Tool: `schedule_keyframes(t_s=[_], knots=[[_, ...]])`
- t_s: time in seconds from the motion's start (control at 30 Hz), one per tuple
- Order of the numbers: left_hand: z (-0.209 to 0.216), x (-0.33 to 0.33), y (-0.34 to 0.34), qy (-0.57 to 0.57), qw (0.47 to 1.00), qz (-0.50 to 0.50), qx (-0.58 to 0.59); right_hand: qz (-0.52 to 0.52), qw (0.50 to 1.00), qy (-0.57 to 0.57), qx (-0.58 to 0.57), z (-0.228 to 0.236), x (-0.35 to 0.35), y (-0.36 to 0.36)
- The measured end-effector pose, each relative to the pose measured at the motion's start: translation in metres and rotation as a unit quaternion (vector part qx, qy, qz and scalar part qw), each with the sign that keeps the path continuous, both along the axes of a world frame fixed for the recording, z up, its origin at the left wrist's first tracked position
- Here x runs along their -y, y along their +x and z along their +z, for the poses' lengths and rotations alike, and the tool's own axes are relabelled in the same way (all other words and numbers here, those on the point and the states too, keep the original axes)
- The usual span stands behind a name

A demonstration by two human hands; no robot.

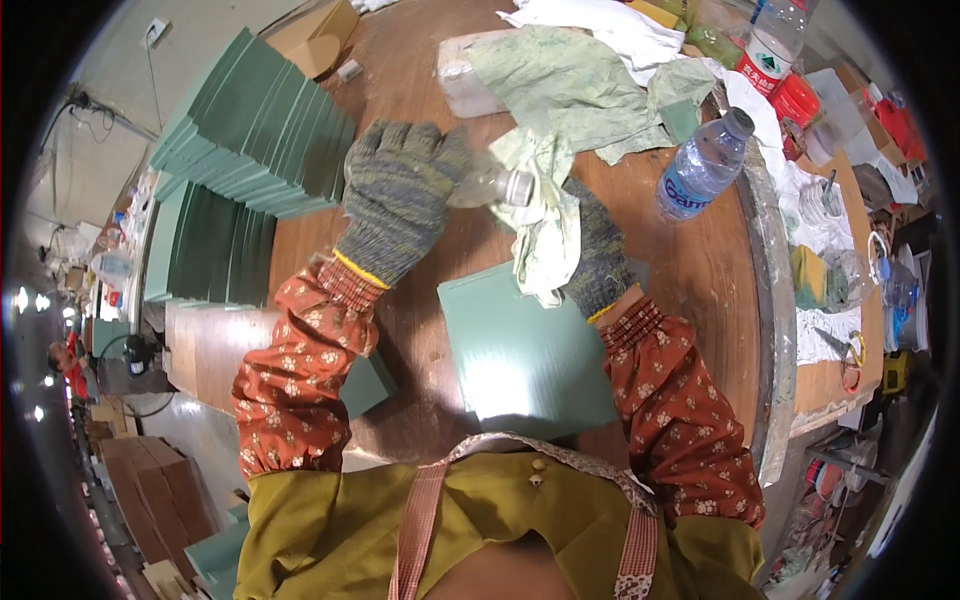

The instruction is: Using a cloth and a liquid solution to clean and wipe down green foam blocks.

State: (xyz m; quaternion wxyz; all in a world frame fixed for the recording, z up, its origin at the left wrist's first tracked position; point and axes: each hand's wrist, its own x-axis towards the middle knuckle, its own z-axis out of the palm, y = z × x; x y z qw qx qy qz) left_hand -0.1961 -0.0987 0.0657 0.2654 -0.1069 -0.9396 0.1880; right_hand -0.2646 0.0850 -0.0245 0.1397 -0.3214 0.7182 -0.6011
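My left hand point(405, 185), in a grey knitted glove, is closed around a clear plastic bottle point(482, 187) tipped on its side. Its white-capped neck points right, against a pale green-white cloth point(545, 225). That cloth hangs crumpled from my right hand point(598, 245), gloved alike and closed on it, with the fingertips partly hidden. Below the cloth, glossy green flat panels point(515, 350) lie in front of me on the wooden table. Tall stacks of similar green panels point(260, 125) stand to the left of my left hand.
Right of my right hand stands a clear bottle with a blue label point(705, 165). Stained pale green cloths point(570, 85) lie at the back. Scissors point(850, 350) rest on a side table at the right, past the table's worn edge point(765, 240). A cardboard box point(310, 38) sits far left.
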Motion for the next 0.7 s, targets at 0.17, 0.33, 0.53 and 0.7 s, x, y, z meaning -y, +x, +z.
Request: schedule_keyframes(t_s=[0.17,0.33,0.53,0.7], knots=[[-0.017,-0.028,-0.016,-0.074,0.993,-0.05,-0.081,-0.132,0.947,0.102,-0.275,-0.031,-0.027,0.006],[-0.016,0.002,-0.001,0.208,0.965,0.067,0.142,-0.076,0.977,-0.175,0.098,-0.006,-0.005,0.014],[-0.053,0.055,-0.003,0.542,0.817,0.179,0.082,-0.045,0.988,-0.124,0.083,0.061,-0.02,0.032],[-0.09,0.095,0.008,0.688,0.707,0.107,0.124,-0.018,0.928,-0.024,-0.371,0.045,-0.005,0.04]])
